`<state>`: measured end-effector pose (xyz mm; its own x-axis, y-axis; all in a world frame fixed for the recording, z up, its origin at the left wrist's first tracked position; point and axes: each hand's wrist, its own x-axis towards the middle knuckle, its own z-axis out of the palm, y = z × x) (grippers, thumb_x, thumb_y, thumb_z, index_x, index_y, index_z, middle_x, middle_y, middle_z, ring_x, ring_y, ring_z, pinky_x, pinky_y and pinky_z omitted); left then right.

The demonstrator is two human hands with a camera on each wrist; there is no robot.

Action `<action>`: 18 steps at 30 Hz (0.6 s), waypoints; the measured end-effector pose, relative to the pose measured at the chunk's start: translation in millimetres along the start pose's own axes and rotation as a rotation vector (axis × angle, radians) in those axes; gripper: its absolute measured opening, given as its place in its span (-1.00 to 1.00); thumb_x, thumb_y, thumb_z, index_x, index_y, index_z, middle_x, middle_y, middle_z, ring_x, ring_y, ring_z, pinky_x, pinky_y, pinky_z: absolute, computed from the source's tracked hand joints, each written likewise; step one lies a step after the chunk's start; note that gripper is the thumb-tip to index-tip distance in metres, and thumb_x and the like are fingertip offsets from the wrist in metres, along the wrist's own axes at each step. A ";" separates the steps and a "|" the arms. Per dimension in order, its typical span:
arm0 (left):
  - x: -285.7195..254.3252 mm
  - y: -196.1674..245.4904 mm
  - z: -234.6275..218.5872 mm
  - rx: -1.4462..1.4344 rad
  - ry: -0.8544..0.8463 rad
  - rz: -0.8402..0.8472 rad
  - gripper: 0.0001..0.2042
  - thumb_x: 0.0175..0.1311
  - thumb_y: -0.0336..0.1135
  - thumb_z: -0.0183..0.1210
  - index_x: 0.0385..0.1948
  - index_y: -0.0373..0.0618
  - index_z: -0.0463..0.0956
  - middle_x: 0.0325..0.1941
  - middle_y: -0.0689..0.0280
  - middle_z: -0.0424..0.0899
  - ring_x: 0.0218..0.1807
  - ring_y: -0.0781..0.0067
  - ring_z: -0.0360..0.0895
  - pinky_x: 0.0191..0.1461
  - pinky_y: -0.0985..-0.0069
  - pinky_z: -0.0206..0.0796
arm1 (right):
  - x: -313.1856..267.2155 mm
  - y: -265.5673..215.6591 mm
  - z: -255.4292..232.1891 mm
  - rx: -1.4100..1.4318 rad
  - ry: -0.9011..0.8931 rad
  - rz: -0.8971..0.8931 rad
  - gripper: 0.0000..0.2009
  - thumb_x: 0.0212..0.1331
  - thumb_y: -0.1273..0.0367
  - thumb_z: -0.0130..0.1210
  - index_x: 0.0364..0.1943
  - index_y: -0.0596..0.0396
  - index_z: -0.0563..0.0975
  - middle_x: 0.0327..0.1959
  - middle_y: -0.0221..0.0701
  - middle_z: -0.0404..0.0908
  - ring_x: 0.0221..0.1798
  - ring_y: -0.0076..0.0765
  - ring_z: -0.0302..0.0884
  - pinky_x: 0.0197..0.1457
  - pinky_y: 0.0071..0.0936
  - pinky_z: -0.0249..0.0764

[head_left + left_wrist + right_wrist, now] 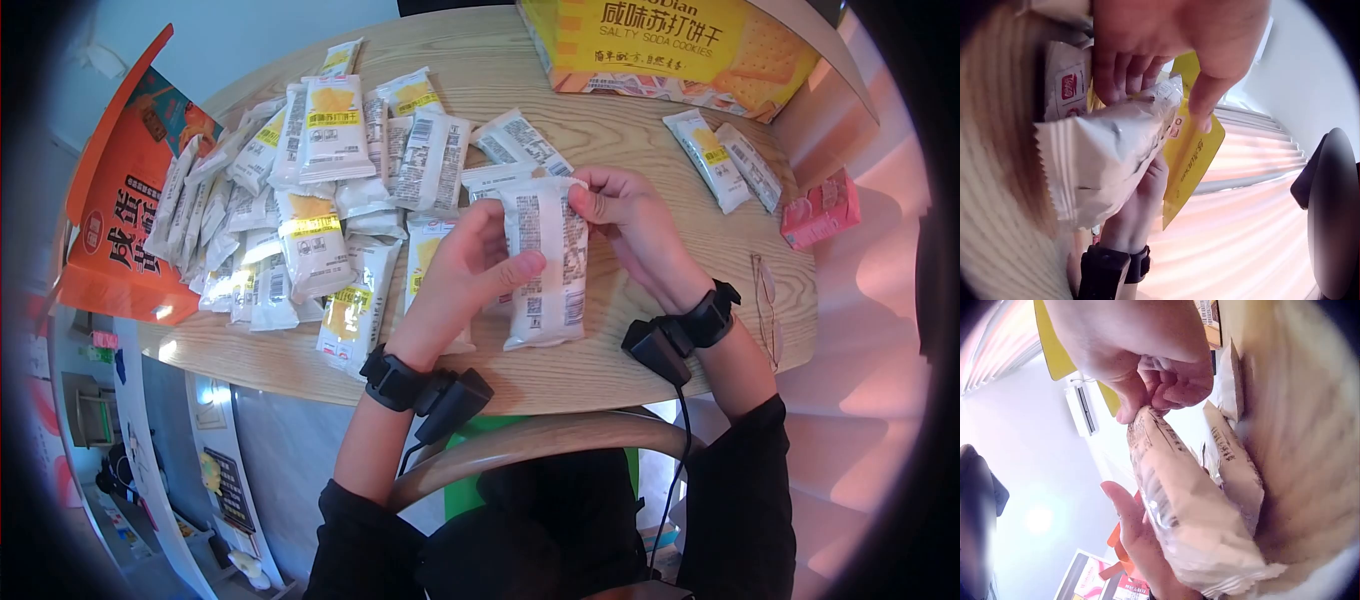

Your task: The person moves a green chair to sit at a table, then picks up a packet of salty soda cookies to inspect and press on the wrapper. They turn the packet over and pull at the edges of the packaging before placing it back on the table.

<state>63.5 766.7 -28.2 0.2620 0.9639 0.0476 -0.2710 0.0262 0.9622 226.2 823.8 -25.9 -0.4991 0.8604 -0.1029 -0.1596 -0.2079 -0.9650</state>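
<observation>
A white biscuit packet (545, 265) with printed back panel faces the head camera, held up over the near part of the table. My right hand (640, 225) pinches its top right corner between thumb and bent fingers; the right wrist view shows the thumb (1129, 403) on that corner. At the packet's left side is my left hand (465, 265), fingers behind the packet and thumb overlapping its front. In the left wrist view this thumb (1207, 103) stands apart from the packet (1116, 150). More packets (515, 140) lie behind the held one.
A large heap of packets (320, 230) spills from an orange box (110, 230) at left. At the back right stands a yellow soda-cookie box (680, 45). Two packets (705, 155), a small pink box (820, 210) and glasses (765, 290) lie on the right side of the wooden table (640, 130).
</observation>
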 end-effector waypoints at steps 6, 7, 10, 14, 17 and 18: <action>1.1 -6.2 -3.9 0.164 -0.058 -0.089 -0.76 -0.11 -0.38 0.10 -0.40 -0.21 0.29 -0.39 0.35 0.42 -0.33 0.66 0.34 -0.28 0.70 0.19 | 0.1 -3.1 0.0 0.124 0.049 -0.074 -0.79 -0.05 0.31 -0.06 -0.41 0.18 0.41 -0.49 -0.50 0.42 -0.42 -0.67 0.31 -0.30 -0.71 0.21; 1.5 -5.8 -3.8 0.173 -0.041 -0.116 -0.79 -0.12 -0.40 0.10 -0.43 -0.21 0.31 -0.43 0.36 0.43 -0.37 0.67 0.35 -0.31 0.70 0.20 | 0.9 -1.9 -0.5 0.124 0.049 -0.074 -0.79 -0.05 0.31 -0.06 -0.41 0.18 0.41 -0.49 -0.50 0.42 -0.42 -0.67 0.31 -0.30 -0.71 0.21; 0.0 -2.3 -4.3 0.130 0.030 -0.087 -0.80 -0.14 -0.45 0.10 -0.42 -0.23 0.34 -0.44 0.36 0.46 -0.37 0.65 0.36 -0.29 0.69 0.21 | 3.3 0.8 2.1 0.078 0.047 -0.100 -0.74 -0.06 0.28 -0.04 -0.35 0.19 0.39 -0.44 -0.47 0.42 -0.35 -0.62 0.32 -0.26 -0.69 0.21; -2.1 1.6 -5.5 0.063 0.131 -0.045 -0.73 -0.15 -0.52 0.06 -0.30 -0.24 0.34 -0.35 0.31 0.46 -0.32 0.62 0.36 -0.22 0.70 0.18 | -1.2 0.3 9.0 0.009 -0.081 -0.131 -0.65 -0.12 0.26 0.03 -0.27 0.20 0.34 -0.38 -0.43 0.41 -0.28 -0.57 0.32 -0.19 -0.67 0.20; -2.8 2.8 -7.4 0.054 0.236 -0.027 -0.72 -0.16 -0.56 0.05 -0.30 -0.25 0.34 -0.35 0.31 0.46 -0.32 0.61 0.37 -0.21 0.69 0.18 | -4.9 -3.5 11.2 -0.136 -0.253 -0.017 -0.64 -0.15 0.29 0.06 -0.26 0.21 0.33 -0.35 -0.41 0.41 -0.25 -0.56 0.31 -0.16 -0.66 0.21; -3.0 1.4 -8.9 0.037 0.237 -0.007 -0.72 -0.18 -0.57 0.06 -0.32 -0.25 0.35 -0.35 0.31 0.46 -0.32 0.61 0.37 -0.21 0.68 0.20 | -5.5 -4.7 12.4 -0.176 -0.323 0.064 -0.65 -0.16 0.30 0.07 -0.27 0.21 0.34 -0.34 -0.40 0.41 -0.25 -0.56 0.31 -0.15 -0.65 0.21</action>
<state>54.1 766.2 -29.4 0.0376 0.9991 -0.0195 -0.2342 0.0278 0.9718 219.0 814.3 -17.8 -0.7509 0.6512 -0.1102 0.0159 -0.1489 -0.9887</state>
